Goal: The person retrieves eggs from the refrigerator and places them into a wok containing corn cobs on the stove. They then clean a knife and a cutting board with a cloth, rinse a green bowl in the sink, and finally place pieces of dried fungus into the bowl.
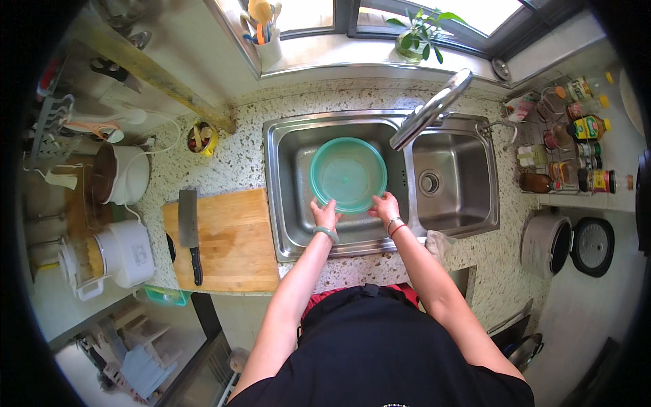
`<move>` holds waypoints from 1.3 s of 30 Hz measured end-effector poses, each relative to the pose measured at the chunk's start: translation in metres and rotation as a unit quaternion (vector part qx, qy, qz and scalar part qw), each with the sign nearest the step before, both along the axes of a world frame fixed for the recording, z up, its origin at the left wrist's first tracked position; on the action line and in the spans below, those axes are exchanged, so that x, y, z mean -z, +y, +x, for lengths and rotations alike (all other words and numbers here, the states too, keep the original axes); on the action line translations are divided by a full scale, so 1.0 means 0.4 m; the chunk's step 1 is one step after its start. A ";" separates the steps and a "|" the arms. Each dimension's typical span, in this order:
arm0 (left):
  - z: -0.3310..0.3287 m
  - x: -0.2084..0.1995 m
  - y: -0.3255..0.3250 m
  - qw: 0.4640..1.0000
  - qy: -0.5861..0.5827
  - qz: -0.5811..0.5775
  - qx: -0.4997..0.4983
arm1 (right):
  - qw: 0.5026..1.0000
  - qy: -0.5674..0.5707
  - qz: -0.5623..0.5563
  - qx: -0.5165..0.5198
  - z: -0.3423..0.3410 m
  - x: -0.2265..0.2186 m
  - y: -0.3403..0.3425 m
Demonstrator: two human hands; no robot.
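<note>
1. Grips the near-left rim of one round translucent turquoise plastic bowl (348, 175) with the left hand (326, 216), fingers bent, slightly spread and clamped on the edge.
2. Grips the near-right rim with the right hand (386, 208), fingers curled closer together and likewise clamped; cannot tell the placement of the fingertips hidden under the rim.
3. Keeps the bowl inside the larger left basin (296, 173) of one two-basin stainless-steel sink (270, 183), beside one shiny metal faucet (432, 110); cannot tell resting from lifted.
4. Wears one pale green bangle (325, 235) on the left wrist, one silver-coloured band (394, 222) and one red cord (398, 230) on the right.
5. Has, on the speckled worktop (234, 159) left of the sink, one wooden cutting board (237, 237) carrying one black-handled steel cleaver (188, 220).
6. Shows one crumpled pale cloth (440, 245) near the right basin (452, 197), and one leafy green plant (425, 34) on the windowsill.
</note>
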State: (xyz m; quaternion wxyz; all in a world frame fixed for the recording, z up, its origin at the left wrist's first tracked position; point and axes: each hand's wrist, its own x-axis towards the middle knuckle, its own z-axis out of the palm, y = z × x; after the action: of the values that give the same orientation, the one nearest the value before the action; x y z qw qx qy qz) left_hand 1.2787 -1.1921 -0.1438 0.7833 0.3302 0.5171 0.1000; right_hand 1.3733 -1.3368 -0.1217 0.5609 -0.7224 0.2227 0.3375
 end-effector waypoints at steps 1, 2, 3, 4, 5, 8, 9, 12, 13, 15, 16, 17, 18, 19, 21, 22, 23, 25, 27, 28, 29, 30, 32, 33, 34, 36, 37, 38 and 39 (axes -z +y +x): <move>-0.002 0.020 0.007 1.000 0.002 0.001 0.020 | 1.000 0.009 -0.002 -0.002 -0.004 0.029 -0.002; -0.005 0.038 0.012 0.999 0.003 0.001 0.040 | 1.000 0.019 -0.005 -0.003 -0.007 0.056 -0.005; -0.005 0.047 0.016 0.998 0.022 -0.011 0.049 | 1.000 0.028 -0.007 -0.004 -0.008 0.080 -0.004; -0.004 0.054 0.020 0.997 0.040 -0.023 0.059 | 0.999 0.043 -0.030 0.002 -0.007 0.102 -0.006; -0.004 0.062 0.023 0.995 0.058 -0.036 0.069 | 0.998 0.047 -0.035 -0.008 -0.012 0.123 -0.010; -0.011 0.103 0.033 0.994 0.073 -0.051 0.068 | 0.997 0.058 -0.038 -0.029 -0.014 0.161 -0.001; -0.014 0.123 0.033 0.993 0.084 -0.052 0.061 | 0.997 0.064 -0.035 -0.026 -0.017 0.165 0.002; -0.018 0.169 0.035 0.991 0.115 -0.050 0.050 | 0.996 0.082 -0.029 -0.019 -0.022 0.180 0.010; -0.017 0.176 0.036 0.990 0.123 -0.047 0.052 | 0.996 0.086 -0.027 -0.016 -0.021 0.185 0.008; -0.015 0.179 0.034 0.987 0.141 -0.046 0.053 | 0.994 0.101 -0.034 -0.024 -0.021 0.194 0.002; -0.011 0.175 0.034 0.986 0.151 -0.048 0.053 | 0.993 0.106 -0.037 -0.028 -0.021 0.199 -0.002; -0.010 0.171 0.034 0.984 0.161 -0.049 0.054 | 0.991 0.106 -0.060 -0.047 -0.022 0.203 -0.007; -0.011 0.178 0.039 0.984 0.159 -0.046 0.066 | 0.989 0.104 -0.081 -0.067 -0.017 0.203 -0.007; -0.017 0.185 0.047 0.984 0.156 -0.044 0.078 | 0.986 0.103 -0.102 -0.086 -0.015 0.202 -0.010; -0.026 0.191 0.064 0.984 0.151 -0.045 0.083 | 0.951 -0.076 -0.219 -0.202 -0.007 0.183 -0.020; -0.024 0.192 0.071 0.985 0.146 -0.049 0.076 | 0.912 -0.166 -0.276 -0.255 0.007 0.158 -0.022; -0.024 0.193 0.078 0.986 0.143 -0.054 0.069 | 0.929 -0.146 -0.248 -0.231 0.025 0.132 -0.025; -0.034 0.217 0.082 0.978 0.192 0.049 0.069 | 0.958 -0.107 -0.191 -0.182 0.083 0.051 -0.027; -0.042 0.251 0.077 0.956 0.244 0.151 0.056 | 0.998 -0.069 -0.004 0.006 0.125 -0.022 -0.012; -0.001 0.163 0.064 0.927 0.291 0.208 0.116 | 0.990 -0.120 0.036 0.062 0.149 -0.047 -0.033; 0.015 0.122 0.059 0.930 0.269 0.227 0.109 | 0.976 -0.166 0.084 0.109 0.175 -0.073 -0.043; 0.026 0.095 0.057 0.932 0.248 0.245 0.099 | 0.964 -0.195 0.103 0.146 0.209 -0.105 -0.054; 0.040 0.076 0.038 0.956 0.162 0.236 0.061 | 0.945 -0.255 0.098 0.177 0.285 -0.172 -0.073; 0.050 0.044 0.021 0.980 0.108 0.164 0.025 | 0.940 -0.286 0.072 0.172 0.318 -0.198 -0.080; 0.073 -0.016 0.003 0.994 0.051 0.092 -0.010 | 0.936 -0.302 0.050 0.177 0.350 -0.222 -0.082; 0.118 -0.083 -0.022 0.995 -0.061 -0.066 -0.035 | 0.922 -0.332 0.036 0.194 0.406 -0.248 -0.089; 0.140 -0.108 -0.039 0.987 -0.080 -0.131 -0.052 | 0.919 -0.331 0.037 0.210 0.427 -0.264 -0.084; 0.159 -0.136 -0.056 0.982 -0.093 -0.156 -0.055 | 0.910 -0.355 0.028 0.210 0.449 -0.265 -0.079; 0.174 -0.157 -0.073 0.976 -0.106 -0.180 -0.058 | 0.901 -0.379 0.019 0.211 0.467 -0.267 -0.074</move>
State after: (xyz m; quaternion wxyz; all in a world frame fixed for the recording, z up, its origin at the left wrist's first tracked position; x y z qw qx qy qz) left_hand 1.3483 -1.2214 -0.0811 0.8731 0.1407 0.4589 0.0852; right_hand 1.5601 -1.3665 -0.0149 0.6749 -0.7208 0.1341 -0.0835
